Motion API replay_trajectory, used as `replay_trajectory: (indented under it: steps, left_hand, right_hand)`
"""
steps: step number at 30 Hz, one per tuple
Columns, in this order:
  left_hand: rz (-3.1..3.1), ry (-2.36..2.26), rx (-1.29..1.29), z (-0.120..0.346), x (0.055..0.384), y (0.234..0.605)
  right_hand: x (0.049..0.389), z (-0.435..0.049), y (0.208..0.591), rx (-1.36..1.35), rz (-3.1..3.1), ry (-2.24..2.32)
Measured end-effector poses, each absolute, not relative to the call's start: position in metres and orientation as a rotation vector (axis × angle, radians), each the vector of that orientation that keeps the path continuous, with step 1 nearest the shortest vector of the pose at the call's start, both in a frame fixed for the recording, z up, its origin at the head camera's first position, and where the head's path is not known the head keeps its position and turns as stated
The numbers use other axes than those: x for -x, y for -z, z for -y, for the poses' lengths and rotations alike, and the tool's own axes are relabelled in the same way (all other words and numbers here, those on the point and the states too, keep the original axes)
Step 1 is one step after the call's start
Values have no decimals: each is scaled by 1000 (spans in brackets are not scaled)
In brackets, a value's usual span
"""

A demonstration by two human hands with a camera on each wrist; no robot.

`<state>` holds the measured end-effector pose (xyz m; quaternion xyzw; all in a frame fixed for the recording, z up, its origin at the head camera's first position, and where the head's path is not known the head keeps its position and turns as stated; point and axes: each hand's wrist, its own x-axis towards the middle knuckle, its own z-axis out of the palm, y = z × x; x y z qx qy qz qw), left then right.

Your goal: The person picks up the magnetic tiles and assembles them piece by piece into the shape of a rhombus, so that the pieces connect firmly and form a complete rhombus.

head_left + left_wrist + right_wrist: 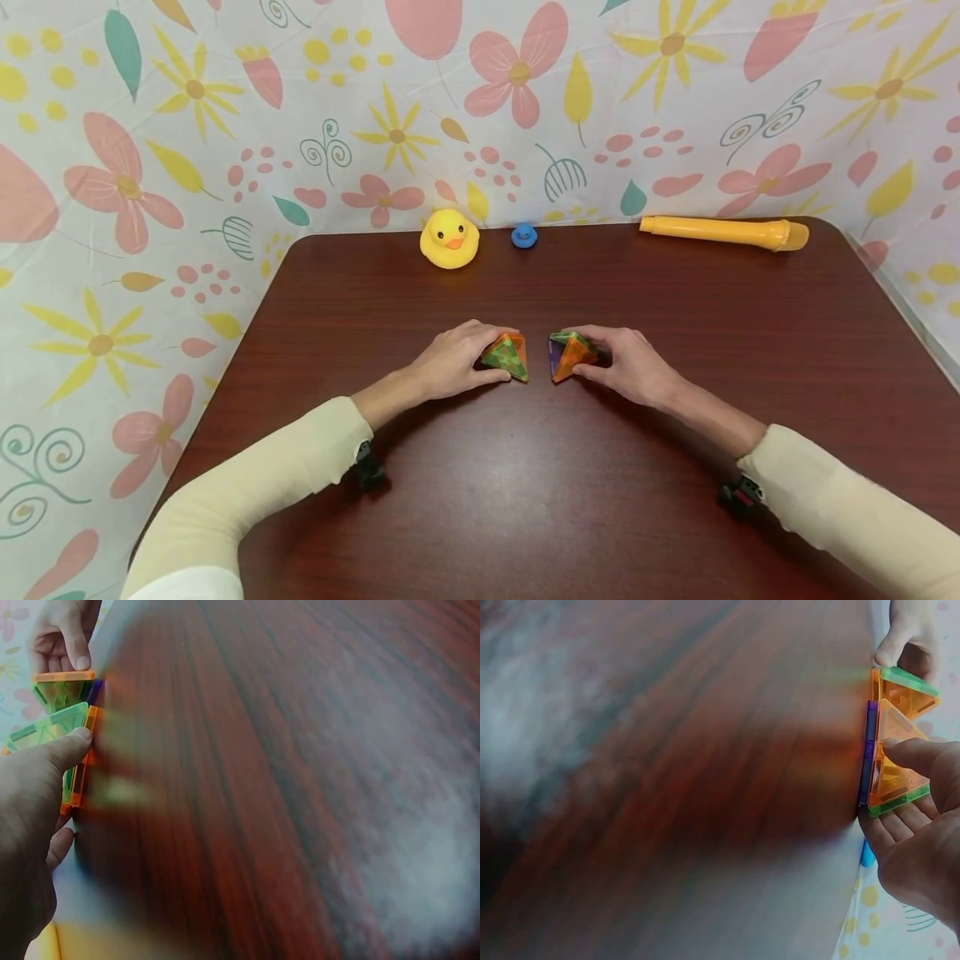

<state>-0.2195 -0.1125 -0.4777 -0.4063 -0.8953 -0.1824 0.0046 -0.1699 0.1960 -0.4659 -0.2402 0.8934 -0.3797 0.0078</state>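
Observation:
Near the middle of the table, my left hand (457, 360) grips a small pyramid of translucent green and orange magnetic tiles (506, 357) between thumb and fingers. Opposite it, my right hand (633, 362) holds a second tile pyramid (573, 357), with orange, green and purple sides. A narrow gap separates the two pyramids in the head view. Seen from the left wrist, the thumb presses the green tile (67, 720) of the near pyramid. In the right wrist view, the thumb lies on an orange tile (896, 724) and the purple tile (868, 750) rests against the table.
At the table's back edge sit a yellow rubber duck (450, 239) and a small blue duck (524, 236). A yellow toy microphone (723, 233) lies at the back right. Behind the brown table (510, 500) hangs a floral cloth (300, 108).

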Motion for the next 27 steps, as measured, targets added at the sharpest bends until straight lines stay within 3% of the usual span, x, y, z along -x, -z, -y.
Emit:
replay_trajectory:
  steps: [27]
  left_hand:
    - [2760,561,1293,96,219,482]
  right_hand:
    - [171,-184,468,771,-2784,1176]
